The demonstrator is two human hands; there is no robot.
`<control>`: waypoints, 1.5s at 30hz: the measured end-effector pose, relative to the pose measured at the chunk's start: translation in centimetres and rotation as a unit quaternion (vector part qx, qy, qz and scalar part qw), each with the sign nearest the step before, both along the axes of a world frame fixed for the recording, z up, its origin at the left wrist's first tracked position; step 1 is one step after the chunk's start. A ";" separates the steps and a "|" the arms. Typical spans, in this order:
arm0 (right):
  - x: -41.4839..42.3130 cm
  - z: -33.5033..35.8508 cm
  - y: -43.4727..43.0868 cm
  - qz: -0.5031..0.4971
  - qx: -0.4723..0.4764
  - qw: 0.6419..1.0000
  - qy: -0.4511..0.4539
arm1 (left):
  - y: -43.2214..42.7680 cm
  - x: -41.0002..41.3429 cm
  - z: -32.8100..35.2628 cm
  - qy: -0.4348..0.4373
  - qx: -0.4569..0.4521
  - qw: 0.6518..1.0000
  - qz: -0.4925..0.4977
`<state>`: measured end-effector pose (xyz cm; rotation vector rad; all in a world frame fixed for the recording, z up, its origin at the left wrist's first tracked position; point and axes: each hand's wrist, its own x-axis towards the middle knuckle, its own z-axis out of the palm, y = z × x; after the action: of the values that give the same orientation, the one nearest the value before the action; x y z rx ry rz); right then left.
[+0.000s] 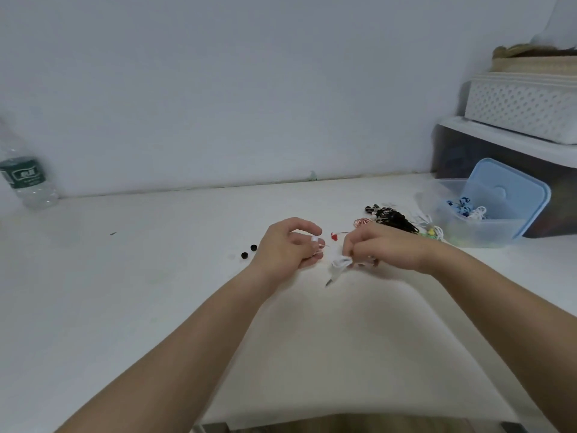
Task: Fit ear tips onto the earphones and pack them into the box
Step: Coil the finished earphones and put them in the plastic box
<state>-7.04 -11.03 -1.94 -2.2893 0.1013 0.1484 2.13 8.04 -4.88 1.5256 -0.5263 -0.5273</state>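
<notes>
place: home desk corner | stacked storage bins (512,142) sitting by plain wall (249,89) | water bottle (26,179) standing on white tabletop (125,260)

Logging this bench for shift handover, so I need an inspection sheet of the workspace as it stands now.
Surface: white table.
Job's things: white earphones in hand; two black ear tips loose on table; clear box holding blue-and-white earphones, blue lid propped against it.
Clutter: black earphones, red earphones, green earphones between hands and box.
Hands: left hand pinches what looks like a white ear tip; right hand grips the white earphones.
Cables: white cable bunched, plug dangling.
Surroundings: water bottle far left; perforated basket on dark bin, right.
</notes>
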 end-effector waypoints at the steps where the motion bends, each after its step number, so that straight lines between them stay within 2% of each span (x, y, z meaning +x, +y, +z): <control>1: -0.2 0.0 0.1 0.001 -0.039 0.999 0.002 | -0.1 -0.1 -0.2 -0.027 0.008 1.000 0.007; 3: -0.3 0.0 0.4 -0.016 -0.079 0.997 -0.010 | -0.2 -0.3 -0.3 -0.069 0.017 0.997 0.018; 5: -0.2 0.0 0.6 -0.056 -0.084 0.993 -0.066 | -0.3 -0.6 -0.4 -0.086 0.014 0.996 0.023; 7: 0.1 0.0 0.7 -0.085 -0.035 0.989 -0.115 | -0.3 -0.8 -0.4 -0.090 0.011 0.996 0.028; 10: 0.6 -0.3 1.6 -0.094 0.024 0.987 -0.126 | -0.5 -0.8 -0.4 -0.102 0.014 0.994 0.044; 13: 1.1 -0.9 2.4 -0.102 -0.005 0.983 -0.151 | -0.5 -0.7 -0.3 -0.117 0.022 0.991 0.056; 19: 1.6 -1.5 3.7 -0.112 0.031 0.978 -0.172 | -0.2 -0.8 -0.3 -0.138 0.028 0.987 0.076; 23: 1.4 -1.8 3.8 -0.101 0.013 0.980 -0.173 | -0.3 -1.0 -0.5 -0.151 0.057 0.984 0.073; 25: 1.5 -1.9 3.7 -0.135 -0.006 0.971 -0.198 | -0.4 -1.1 -0.4 -0.160 0.072 0.982 0.076; 29: 1.9 -1.9 2.9 -0.208 0.067 0.949 -0.228 | -0.4 -0.8 -0.4 -0.188 0.113 0.973 0.069; 34: 2.2 -1.7 2.7 -0.175 0.146 0.951 -0.209 | 0.1 -0.7 -0.4 -0.243 0.187 0.951 0.035; 39: 3.4 -2.0 3.4 -0.169 0.192 0.949 -0.182 | 4.1 2.9 1.1 -0.269 0.200 0.936 0.105; 43: 5.0 -2.0 4.5 -0.182 0.253 0.934 -0.173 | 9.2 6.4 1.0 -0.266 0.288 0.907 0.154; 45: 5.6 -1.9 4.8 -0.185 0.273 0.930 -0.162 | 10.8 7.5 0.3 -0.251 0.328 0.900 0.141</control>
<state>-1.44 -6.27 -3.89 -1.6729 0.2793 -0.3584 9.61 18.80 -4.55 2.3721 -0.5284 -0.0605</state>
